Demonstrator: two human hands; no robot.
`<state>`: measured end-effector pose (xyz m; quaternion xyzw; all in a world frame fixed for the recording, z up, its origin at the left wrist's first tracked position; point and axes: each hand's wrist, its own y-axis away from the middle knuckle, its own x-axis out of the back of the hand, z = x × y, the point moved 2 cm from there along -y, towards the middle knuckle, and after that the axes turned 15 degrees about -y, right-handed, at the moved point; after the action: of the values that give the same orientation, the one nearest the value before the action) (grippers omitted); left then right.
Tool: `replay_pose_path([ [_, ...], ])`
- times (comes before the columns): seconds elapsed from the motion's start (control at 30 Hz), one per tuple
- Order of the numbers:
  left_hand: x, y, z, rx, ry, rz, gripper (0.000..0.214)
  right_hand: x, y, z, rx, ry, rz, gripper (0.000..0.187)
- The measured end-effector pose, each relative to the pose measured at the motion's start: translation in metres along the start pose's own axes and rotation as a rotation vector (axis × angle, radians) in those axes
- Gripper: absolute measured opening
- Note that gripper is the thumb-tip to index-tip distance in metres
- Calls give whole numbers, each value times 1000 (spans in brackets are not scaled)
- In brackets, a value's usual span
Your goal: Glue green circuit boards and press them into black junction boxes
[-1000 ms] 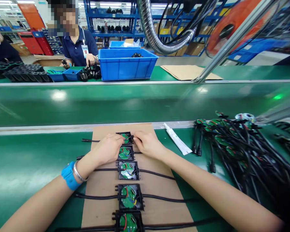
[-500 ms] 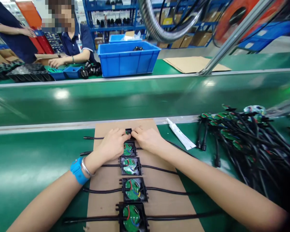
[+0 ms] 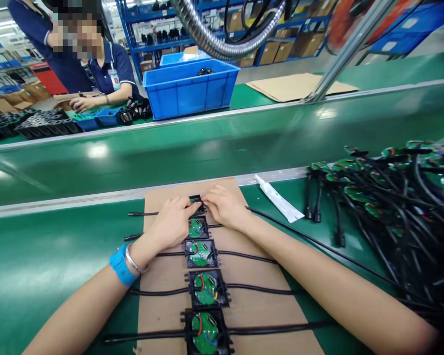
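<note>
From the head camera, both hands meet at the far end of a brown cardboard sheet (image 3: 159,301) lying on the green bench (image 3: 40,256). The top box (image 3: 197,200), a small black square shell with a green board inside, sits right between them. It is the farthest of a straight row of boxes (image 3: 202,254) that runs back toward the person.

The left hand (image 3: 172,223) is curled, its fingertips closed on the top box's left edge. The right hand (image 3: 225,207) is curled too, thumb and fingers pinched narrow on the right edge, so the box is held from both sides and mostly hidden. A black cable (image 3: 318,242) leaves it to the right, passing under the right forearm.

A blue wristband (image 3: 119,265) and a metal bangle (image 3: 133,261) sit on the left wrist. Near the right hand lies a white tube (image 3: 279,198), and beyond it a tangled pile of cables (image 3: 385,197) with green boards.

Across the belt stands a blue crate (image 3: 190,88), and a seated person wears a badge (image 3: 114,79), its writing too small to read.
</note>
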<state>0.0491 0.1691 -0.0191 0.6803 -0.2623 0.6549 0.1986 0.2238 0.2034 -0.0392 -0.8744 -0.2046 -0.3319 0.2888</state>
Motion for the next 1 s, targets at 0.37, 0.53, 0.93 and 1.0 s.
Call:
replay_pose_path([
  [0.37, 15, 12, -52, 252, 193, 142, 26, 15, -6, -42, 21, 177, -71, 30],
  [0.53, 6, 11, -56, 266, 266, 112, 14, -16, -18, -74, -4, 293, -216, 33],
  [0.93, 7, 17, -50, 222, 223, 129, 16, -19, -18, -82, -63, 360, -315, 35],
  [1.0, 11, 32, -35, 212, 187, 171, 17, -17, -6, -93, -66, 376, -294, 37],
])
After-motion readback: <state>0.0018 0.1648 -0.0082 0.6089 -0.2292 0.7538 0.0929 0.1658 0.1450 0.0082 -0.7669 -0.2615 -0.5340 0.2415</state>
